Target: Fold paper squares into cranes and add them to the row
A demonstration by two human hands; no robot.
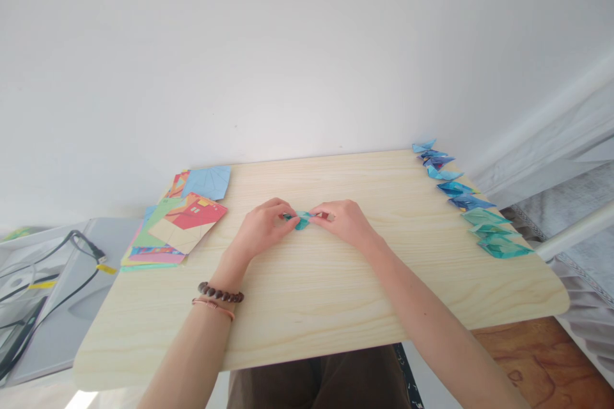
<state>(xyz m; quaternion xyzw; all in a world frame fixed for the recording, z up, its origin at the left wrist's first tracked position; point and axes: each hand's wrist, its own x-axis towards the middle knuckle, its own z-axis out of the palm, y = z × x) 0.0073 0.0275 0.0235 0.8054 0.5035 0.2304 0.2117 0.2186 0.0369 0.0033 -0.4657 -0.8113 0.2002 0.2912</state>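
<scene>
Between my two hands, near the middle of the wooden table (307, 294), is a small teal piece of folded paper (302, 221). My left hand (268, 223) pinches its left end between thumb and fingers. At the right end, my right hand (343, 220) grips it the same way. The fingertips hide both ends, so its full shape does not show. Along the table's right edge runs a row of several folded paper boats (458, 188) in blue and green.
Coloured paper sheets (187, 223) lie stacked at the table's left, with a creased blue sheet (207, 182) behind them. Beyond the left edge, black cables (71, 243) rest on a grey surface. A white wall (307, 64) stands right behind the table.
</scene>
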